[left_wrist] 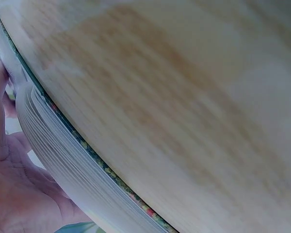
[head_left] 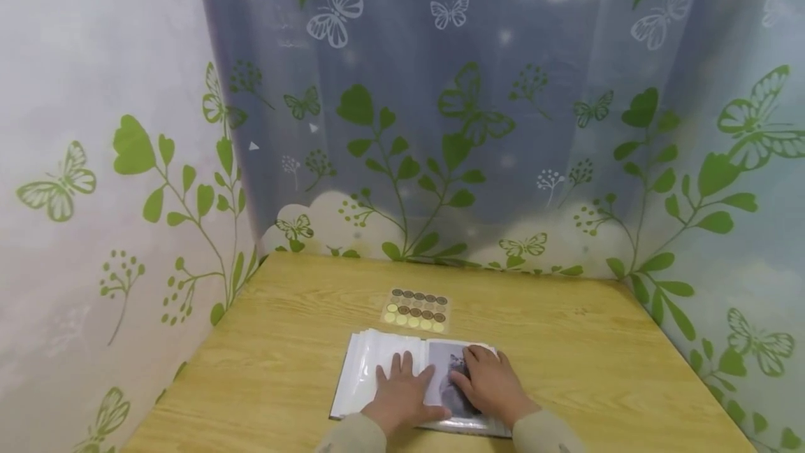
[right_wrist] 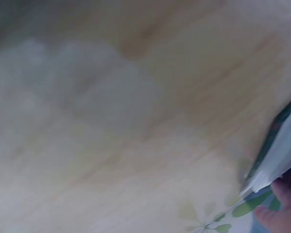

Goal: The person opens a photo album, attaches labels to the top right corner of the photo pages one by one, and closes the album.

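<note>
An open photo album (head_left: pixel 358 383) lies near the front of the table, its thick stack of clear-sleeved pages also seen edge-on in the left wrist view. My left hand (head_left: pixel 402 393) rests with spread fingers on the left page, its thumb reaching over the lower part of the right one. On the right page, a greyish photo (head_left: pixel 459 400) with an animal-like figure sits in the sleeve, partly covered by my right hand (head_left: pixel 497 383). The right fingers lie over the photo's right side and the page's outer part. The right wrist view catches the album cover's edge (right_wrist: pixel 269 141) beside that hand.
Just beyond the album lies a sheet of round stickers (head_left: pixel 415 310) in brown and pale yellow rows. The wood-grain table (head_left: pixel 597 355) is enclosed at the back and sides by curtains (head_left: pixel 402 89) printed with leaves and butterflies.
</note>
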